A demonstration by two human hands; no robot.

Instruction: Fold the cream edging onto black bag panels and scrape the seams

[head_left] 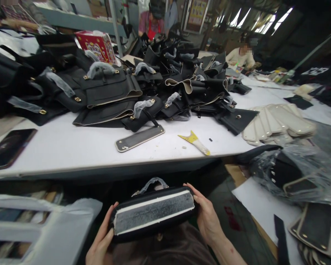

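Between my two hands is a black handbag (154,228), turned so that its long grey base panel with white edges faces me. My left hand (102,235) grips its left end, thumb at the corner. My right hand (205,211) is closed round the right end. A plastic-wrapped handle (154,181) sticks up behind the bag. On the table beyond lie a dark base piece with pale edges and small studs (140,138) and a yellow and white forked tool (195,142).
Black handbags (107,86) with wrapped handles are heaped along the white table (79,147). A phone (12,147) lies at its left. Pale studded panels (278,121) are stacked right, near a clear plastic bag (317,169). A white rack (63,221) stands lower left. People sit farther back.
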